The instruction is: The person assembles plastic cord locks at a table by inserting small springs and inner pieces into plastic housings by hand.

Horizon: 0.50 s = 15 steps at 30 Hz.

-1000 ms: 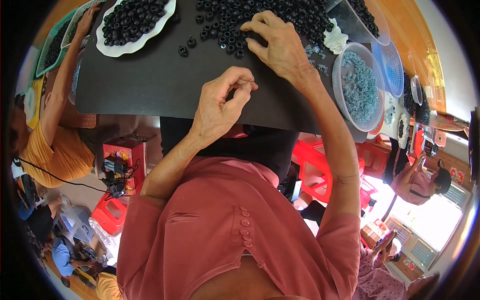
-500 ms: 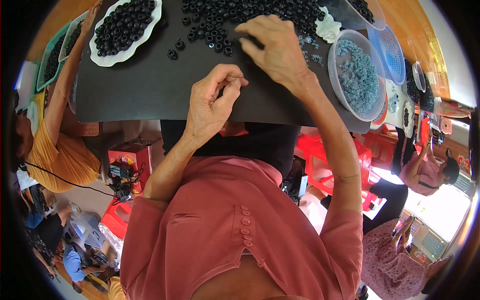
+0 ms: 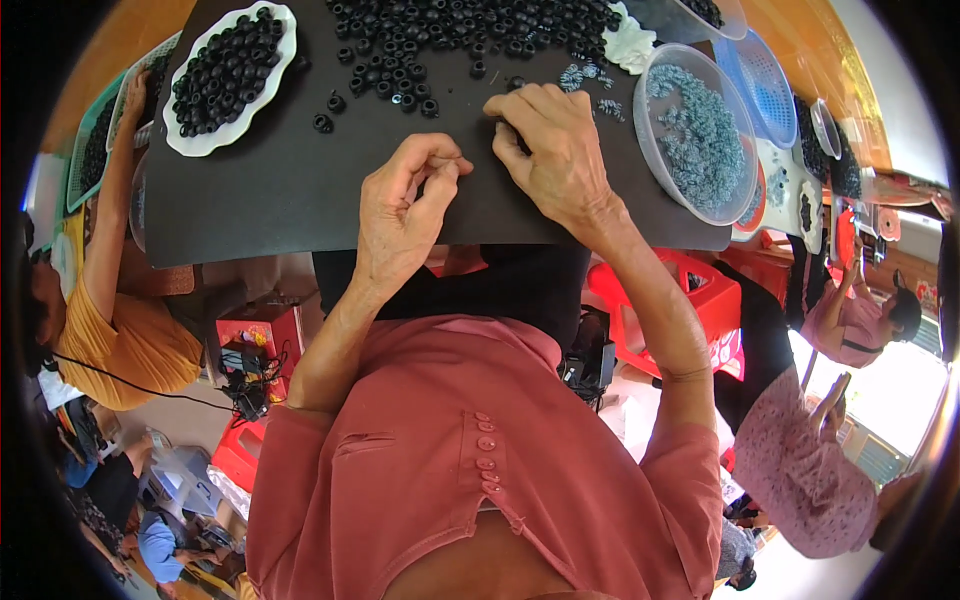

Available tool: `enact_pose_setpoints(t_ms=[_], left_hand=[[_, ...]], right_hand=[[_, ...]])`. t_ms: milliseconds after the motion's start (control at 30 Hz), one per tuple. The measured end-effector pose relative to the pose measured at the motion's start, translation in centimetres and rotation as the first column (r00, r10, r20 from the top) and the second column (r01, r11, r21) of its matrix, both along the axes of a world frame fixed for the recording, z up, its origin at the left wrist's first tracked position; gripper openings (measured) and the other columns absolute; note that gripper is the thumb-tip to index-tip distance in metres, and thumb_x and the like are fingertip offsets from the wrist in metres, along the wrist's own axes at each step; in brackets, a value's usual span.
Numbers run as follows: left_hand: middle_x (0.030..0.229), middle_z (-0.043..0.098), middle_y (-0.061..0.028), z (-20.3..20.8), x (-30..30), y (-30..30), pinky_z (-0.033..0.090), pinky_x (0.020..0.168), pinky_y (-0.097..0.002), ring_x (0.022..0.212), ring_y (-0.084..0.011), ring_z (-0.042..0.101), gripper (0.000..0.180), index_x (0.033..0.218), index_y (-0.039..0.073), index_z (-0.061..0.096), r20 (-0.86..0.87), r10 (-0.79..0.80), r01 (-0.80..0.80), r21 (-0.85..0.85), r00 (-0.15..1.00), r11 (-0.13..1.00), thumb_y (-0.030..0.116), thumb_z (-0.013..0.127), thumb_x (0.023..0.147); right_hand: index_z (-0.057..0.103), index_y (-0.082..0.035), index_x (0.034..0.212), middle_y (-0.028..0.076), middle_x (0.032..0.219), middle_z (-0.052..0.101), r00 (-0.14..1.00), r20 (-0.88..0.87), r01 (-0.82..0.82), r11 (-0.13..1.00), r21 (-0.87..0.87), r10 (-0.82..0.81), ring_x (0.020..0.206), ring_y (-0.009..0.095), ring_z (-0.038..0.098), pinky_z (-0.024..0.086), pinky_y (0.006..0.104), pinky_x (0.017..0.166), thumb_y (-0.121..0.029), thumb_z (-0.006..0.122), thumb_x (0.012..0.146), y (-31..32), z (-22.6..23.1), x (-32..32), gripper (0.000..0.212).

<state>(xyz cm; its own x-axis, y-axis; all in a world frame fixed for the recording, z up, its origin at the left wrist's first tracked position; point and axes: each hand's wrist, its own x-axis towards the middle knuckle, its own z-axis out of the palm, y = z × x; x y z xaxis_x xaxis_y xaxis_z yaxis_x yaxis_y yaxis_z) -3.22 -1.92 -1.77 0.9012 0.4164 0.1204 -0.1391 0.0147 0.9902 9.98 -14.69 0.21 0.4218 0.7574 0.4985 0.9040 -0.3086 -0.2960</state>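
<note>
My left hand [image 3: 405,205] is raised over the near part of the dark tabletop [image 3: 280,190], thumb and forefinger pinched together. Whatever is between its fingertips is hidden or too small to name. Beside it, my right hand [image 3: 555,150] is curled, thumb toward the fingers; a dark shape shows there, but I cannot make out what it is. Beyond both hands spreads a pile of small black hollow round pieces [image 3: 395,75]. Right of my right hand stands a clear round tub [image 3: 647,130] of small bluish-grey springs [image 3: 700,150], with several loose springs [image 3: 608,107] nearby.
A white scalloped dish [image 3: 205,143] heaped with black pieces stands at the left. A crumpled white item [image 3: 628,40] and a blue basket [image 3: 765,90] lie at the back right. A person in a yellow shirt [image 3: 145,340] works at the left; a red stool [image 3: 665,310] stands below the table.
My right hand has drawn back from the pile toward me, and its fingers have curled in. My left hand keeps its pinch. The whole view has shifted slightly.
</note>
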Motion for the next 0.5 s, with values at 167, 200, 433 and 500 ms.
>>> enact_pose_setpoints(t_ms=[167, 200, 433, 500], left_hand=[[0.086, 0.062, -0.0035, 0.8, 0.5, 0.3, 0.043, 0.068, -0.0187, 0.077, -0.0045, 0.054, 0.010, 0.098, -0.001, 0.058, -0.046, -0.039, 0.039, -0.006, 0.998, 0.999, 0.001, 0.051, 0.090], [0.085, 0.062, -0.0039, 1.3, 0.7, 0.4, 0.044, 0.070, -0.0195, 0.078, -0.0054, 0.055, 0.011, 0.099, -0.001, 0.058, -0.062, -0.052, 0.052, -0.001, 0.997, 0.999, 0.002, 0.052, 0.090], [0.093, 0.064, -0.0079, 4.1, 5.3, 2.8, 0.046, 0.081, -0.0272, 0.085, -0.0148, 0.059, 0.016, 0.101, 0.000, 0.062, 0.012, -0.041, 0.025, 0.637, 0.999, 0.770, 0.006, 0.057, 0.087], [0.095, 0.064, -0.0097, 3.7, 7.9, 3.9, 0.046, 0.081, -0.0287, 0.087, -0.0185, 0.060, 0.017, 0.101, 0.001, 0.062, 0.112, -0.059, -0.041, 0.725, 0.992, 0.688, 0.007, 0.058, 0.086]], right_hand=[[0.060, -0.007, 0.089, 0.005, 0.079, 0.058, 0.997, -0.010, 0.073, 0.997, -0.013, -0.073, 0.076, 0.022, 0.058, 0.041, 0.0346, 0.070, 0.000, 0.065, 0.073, -1.2, -0.2, -0.7, 0.018], [0.061, -0.006, 0.090, 0.006, 0.078, 0.057, 0.996, -0.026, 0.090, 0.995, -0.036, -0.091, 0.073, 0.023, 0.059, 0.044, 0.0343, 0.067, 0.001, 0.064, 0.073, -1.1, -0.1, -0.8, 0.018], [0.061, -0.006, 0.087, 0.009, 0.079, 0.060, 0.934, -0.347, 0.181, 0.947, 0.264, -0.082, 0.063, 0.026, 0.061, 0.049, 0.0355, 0.056, 0.001, 0.064, 0.076, -1.1, -0.8, -0.5, 0.013], [0.064, -0.003, 0.088, 0.009, 0.079, 0.062, 0.899, -0.438, 0.173, 0.923, 0.344, -0.005, 0.063, 0.020, 0.063, 0.049, 0.0300, 0.057, 0.002, 0.066, 0.076, -1.3, -1.1, -0.6, 0.013]])
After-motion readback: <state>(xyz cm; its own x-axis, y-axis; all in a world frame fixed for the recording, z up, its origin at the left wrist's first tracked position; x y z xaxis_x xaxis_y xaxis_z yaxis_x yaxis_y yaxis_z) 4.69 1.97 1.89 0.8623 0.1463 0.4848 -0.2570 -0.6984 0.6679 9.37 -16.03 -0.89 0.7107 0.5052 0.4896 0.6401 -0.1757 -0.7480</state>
